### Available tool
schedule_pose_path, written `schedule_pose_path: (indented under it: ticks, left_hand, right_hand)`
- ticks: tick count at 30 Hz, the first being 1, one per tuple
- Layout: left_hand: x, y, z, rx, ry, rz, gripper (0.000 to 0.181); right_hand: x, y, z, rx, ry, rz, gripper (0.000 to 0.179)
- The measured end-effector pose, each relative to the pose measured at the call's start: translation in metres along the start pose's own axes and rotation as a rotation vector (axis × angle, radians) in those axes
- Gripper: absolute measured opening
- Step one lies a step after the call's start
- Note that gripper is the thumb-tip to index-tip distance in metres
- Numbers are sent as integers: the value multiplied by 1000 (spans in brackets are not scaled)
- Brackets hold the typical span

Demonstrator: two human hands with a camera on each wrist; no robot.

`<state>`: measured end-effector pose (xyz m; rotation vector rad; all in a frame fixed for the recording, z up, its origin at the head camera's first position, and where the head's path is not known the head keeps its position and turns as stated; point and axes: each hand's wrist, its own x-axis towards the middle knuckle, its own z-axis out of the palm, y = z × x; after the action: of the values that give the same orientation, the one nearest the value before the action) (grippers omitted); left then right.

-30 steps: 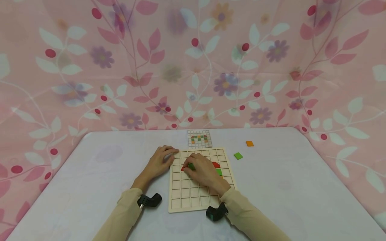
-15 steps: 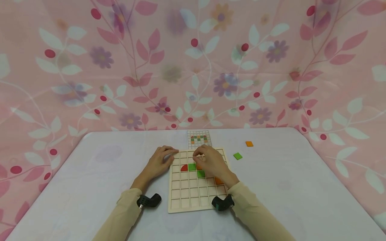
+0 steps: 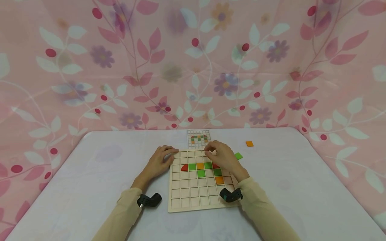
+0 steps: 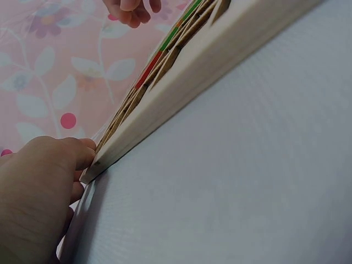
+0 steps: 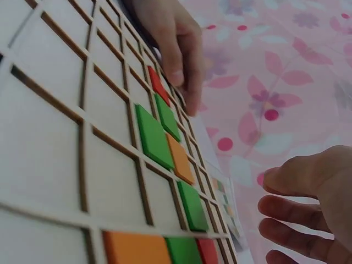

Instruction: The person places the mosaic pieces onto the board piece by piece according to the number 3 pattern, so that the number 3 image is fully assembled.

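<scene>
A pale wooden grid board [image 3: 194, 193] lies on the table with flat coloured tiles in its cells. Across one row run a rounded red tile [image 3: 184, 168], a green tile [image 3: 192, 166], an orange tile [image 3: 200, 166], another green one and a red one partly under my right hand. Below are two more green tiles and an orange tile [image 3: 219, 180]. My left hand [image 3: 157, 162] touches the board's far left corner with thumb and fingertips. Above its far right part hovers my right hand [image 3: 223, 156], its fingers apart and holding nothing in the right wrist view.
Behind the board lies a card [image 3: 196, 144] printed with a grid and coloured squares. To the right on the white cloth are a loose green tile [image 3: 239, 156], close beside my right hand, and a loose orange tile [image 3: 249, 143]. A floral curtain hangs behind the table.
My right hand has left the green tile in the upper row and moved right across the board, uncovering the row's tiles. My left hand has stayed at the corner.
</scene>
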<state>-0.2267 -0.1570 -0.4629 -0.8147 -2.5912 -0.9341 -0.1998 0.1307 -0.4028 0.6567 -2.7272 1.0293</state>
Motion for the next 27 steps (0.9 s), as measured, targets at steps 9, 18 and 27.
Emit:
schedule_pose_path:
  ticks: [9, 18, 27]
  left_hand:
    - [0, 1, 0, 4, -5, -7, 27]
    - [-1, 4, -1, 2, -10, -15, 27]
    - [0, 3, -1, 14, -4, -9, 27]
  right_hand:
    - [-5, 27, -29, 70, -43, 87, 21]
    - [-12, 63, -51, 72, -56, 159, 24]
    - [-33, 103, -69, 127, -99, 270, 32]
